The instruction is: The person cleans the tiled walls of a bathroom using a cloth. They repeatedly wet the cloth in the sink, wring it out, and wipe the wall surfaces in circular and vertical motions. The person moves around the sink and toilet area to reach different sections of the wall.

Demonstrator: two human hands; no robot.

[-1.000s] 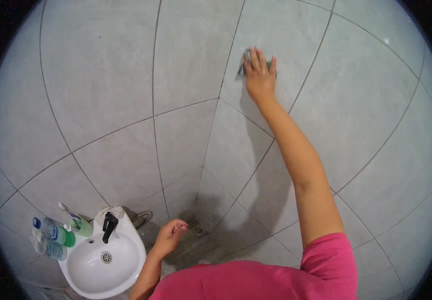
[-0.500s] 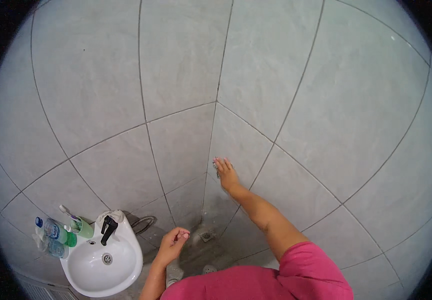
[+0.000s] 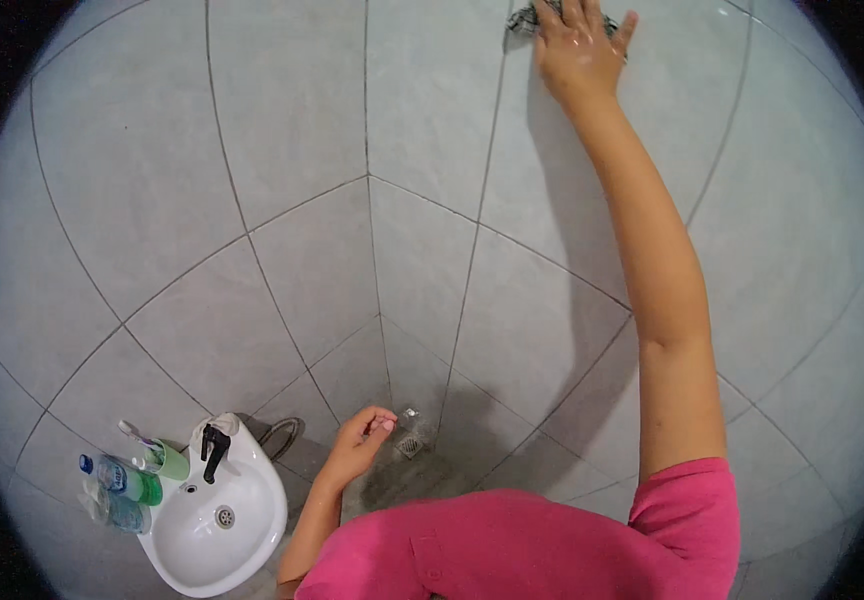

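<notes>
High on the grey tiled wall [image 3: 432, 120], my right hand [image 3: 582, 50] presses a black-and-white patterned cloth [image 3: 524, 18] flat against the tile. The fingers are spread over the cloth, and the back of the hand looks wet. The upper edge of the picture cuts off part of the cloth. My right arm is stretched far up and casts a shadow on the wall. Low in front of me, my left hand [image 3: 357, 445] hangs with its fingers curled and the thumb against them. Nothing shows in it.
At the lower left stands a white washbasin [image 3: 277, 500] with a black faucet [image 3: 215, 455]. Several bottles [image 3: 117, 480] and a green cup [image 3: 167, 460] with toothbrushes line its left edge. A grey hose [image 3: 282, 437] loops behind the basin. A floor drain [image 3: 410, 445] lies in the corner.
My right hand has moved from low beside the wall corner up and to the right along the right wall. The cloth now shows clearly under it. My left hand has shifted slightly.
</notes>
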